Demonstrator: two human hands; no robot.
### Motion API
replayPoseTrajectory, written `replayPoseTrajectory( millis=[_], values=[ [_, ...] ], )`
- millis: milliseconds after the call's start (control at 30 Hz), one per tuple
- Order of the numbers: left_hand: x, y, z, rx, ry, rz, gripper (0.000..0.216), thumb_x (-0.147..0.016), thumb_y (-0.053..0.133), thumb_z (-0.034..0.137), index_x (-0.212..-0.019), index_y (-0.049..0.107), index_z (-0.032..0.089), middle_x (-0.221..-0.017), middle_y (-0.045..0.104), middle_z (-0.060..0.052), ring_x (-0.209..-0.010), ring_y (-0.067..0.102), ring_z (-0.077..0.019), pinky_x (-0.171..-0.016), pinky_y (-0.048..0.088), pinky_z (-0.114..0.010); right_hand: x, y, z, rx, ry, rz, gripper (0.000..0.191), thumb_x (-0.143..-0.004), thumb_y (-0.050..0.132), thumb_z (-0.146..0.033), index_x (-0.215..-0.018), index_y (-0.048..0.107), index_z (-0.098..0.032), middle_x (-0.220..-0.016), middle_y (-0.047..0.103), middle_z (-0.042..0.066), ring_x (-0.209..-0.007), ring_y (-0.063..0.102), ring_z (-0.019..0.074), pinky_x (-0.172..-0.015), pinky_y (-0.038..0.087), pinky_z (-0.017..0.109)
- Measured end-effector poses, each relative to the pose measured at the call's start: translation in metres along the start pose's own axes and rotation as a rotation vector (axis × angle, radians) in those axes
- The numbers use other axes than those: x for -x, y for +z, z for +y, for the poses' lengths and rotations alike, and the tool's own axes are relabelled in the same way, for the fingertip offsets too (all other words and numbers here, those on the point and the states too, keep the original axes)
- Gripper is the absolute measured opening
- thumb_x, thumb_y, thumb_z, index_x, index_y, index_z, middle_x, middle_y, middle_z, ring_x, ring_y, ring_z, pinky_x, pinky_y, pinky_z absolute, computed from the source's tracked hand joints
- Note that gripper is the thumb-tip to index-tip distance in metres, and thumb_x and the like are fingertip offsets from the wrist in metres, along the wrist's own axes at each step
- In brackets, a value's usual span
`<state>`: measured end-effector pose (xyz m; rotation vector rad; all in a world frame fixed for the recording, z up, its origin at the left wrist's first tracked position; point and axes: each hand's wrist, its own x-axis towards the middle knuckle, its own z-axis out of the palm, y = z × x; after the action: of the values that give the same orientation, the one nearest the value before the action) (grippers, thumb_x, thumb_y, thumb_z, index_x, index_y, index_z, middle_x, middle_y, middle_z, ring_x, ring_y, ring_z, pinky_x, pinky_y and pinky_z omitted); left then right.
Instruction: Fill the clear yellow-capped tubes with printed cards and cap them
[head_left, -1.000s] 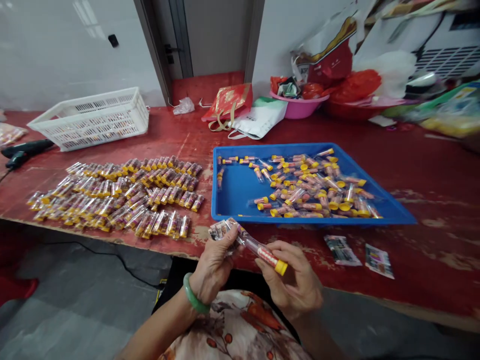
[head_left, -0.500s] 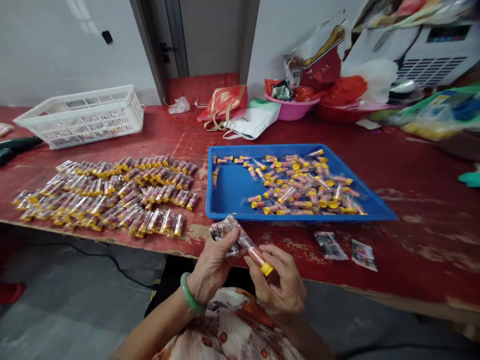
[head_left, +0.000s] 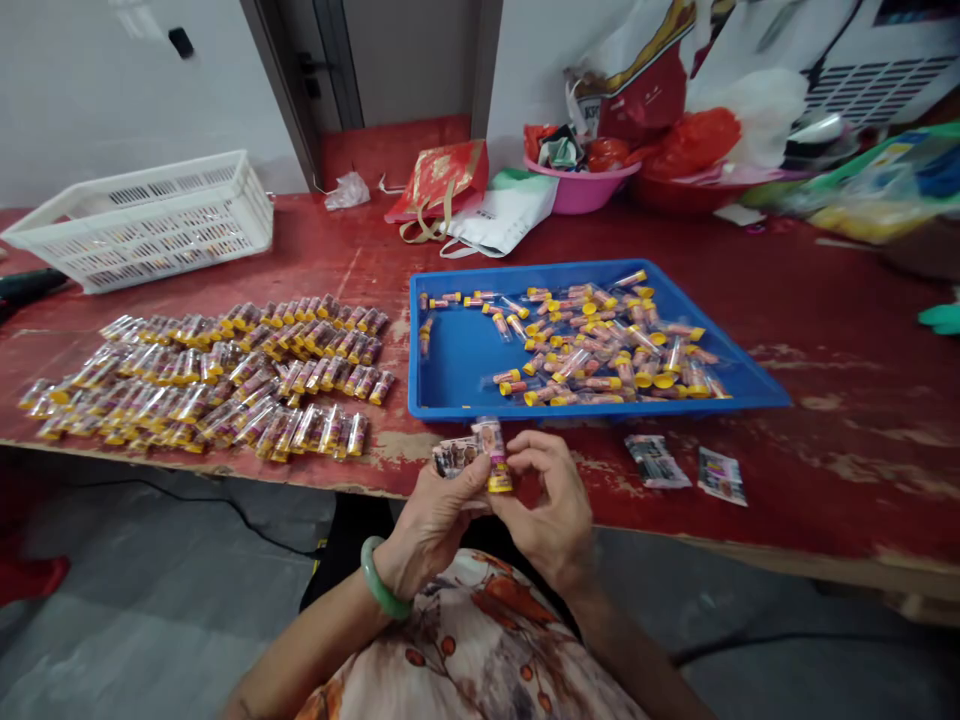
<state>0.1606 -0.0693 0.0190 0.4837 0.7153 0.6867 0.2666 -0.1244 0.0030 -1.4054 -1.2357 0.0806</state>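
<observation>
My left hand [head_left: 442,515], with a green bangle on the wrist, is closed on several small printed packets [head_left: 454,454]. Its thumb also presses against a clear yellow-capped tube [head_left: 493,455], which stands nearly upright with a printed purple-and-pink face showing. My right hand [head_left: 547,500] has its fingers curled at the tube's lower right, by the yellow cap. Just beyond my hands is a blue tray [head_left: 454,410] with many yellow-capped tubes [head_left: 592,345] lying in it. To the left, rows of tubes with purple printed inserts [head_left: 225,375] lie on the table.
Two printed packets [head_left: 656,462] lie on the red table [head_left: 840,480] at right. A white plastic crate [head_left: 157,225] stands back left. Behind the tray are a red gift bag [head_left: 442,175], a white bag [head_left: 502,215] and a pink basin [head_left: 585,190].
The tube has turned from slanting toward my right hand to nearly upright, and its printed face now shows. My right hand has moved up and left, closer to my left hand. The view has shifted slightly.
</observation>
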Motion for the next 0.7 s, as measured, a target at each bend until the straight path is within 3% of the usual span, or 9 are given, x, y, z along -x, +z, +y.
replayPoseTrajectory(
  millis=[100, 267, 400, 700],
  values=[
    [0.002, 0.0, 0.0, -0.016, 0.023, -0.028, 0.036, -0.061, 0.085, 0.03, -0.089, 0.071, 0.013, -0.084, 0.072, -0.006, -0.072, 0.065, -0.0151, -0.069, 0.05, -0.026, -0.004, 0.001, 0.001, -0.085, 0.097, -0.049, 0.019, -0.073, 0.069, -0.016, -0.081, 0.052, -0.02, -0.092, 0.053, 0.001, -0.069, 0.051, 0.0109, -0.056, 0.043, 0.023],
    [0.0, -0.004, 0.004, -0.03, 0.033, -0.002, 0.028, -0.065, 0.082, 0.032, -0.083, 0.07, 0.014, -0.08, 0.07, -0.003, -0.069, 0.063, -0.0135, -0.067, 0.05, -0.025, 0.002, -0.007, 0.002, -0.193, 0.102, -0.17, 0.03, -0.075, 0.071, -0.019, -0.1, 0.055, -0.021, -0.098, 0.056, 0.004, -0.074, 0.053, 0.0127, -0.066, 0.048, 0.028],
    [-0.001, -0.005, 0.005, -0.046, 0.037, -0.02, 0.025, -0.067, 0.081, 0.031, -0.082, 0.071, 0.014, -0.077, 0.069, -0.002, -0.066, 0.062, -0.011, -0.064, 0.049, -0.022, 0.004, -0.008, -0.003, -0.077, -0.012, -0.067, 0.019, -0.08, 0.061, -0.013, -0.097, 0.06, -0.021, -0.096, 0.061, 0.006, -0.078, 0.059, 0.0154, -0.065, 0.051, 0.03],
    [0.007, -0.001, 0.007, -0.024, 0.077, -0.006, 0.032, -0.059, 0.086, 0.029, -0.083, 0.071, 0.015, -0.081, 0.071, -0.003, -0.07, 0.063, -0.0137, -0.069, 0.05, -0.026, 0.022, 0.007, -0.001, 0.174, -0.217, 0.147, 0.039, -0.077, 0.063, -0.01, -0.112, 0.063, -0.027, -0.1, 0.067, 0.006, -0.086, 0.067, 0.0216, -0.071, 0.058, 0.037]
  ],
)
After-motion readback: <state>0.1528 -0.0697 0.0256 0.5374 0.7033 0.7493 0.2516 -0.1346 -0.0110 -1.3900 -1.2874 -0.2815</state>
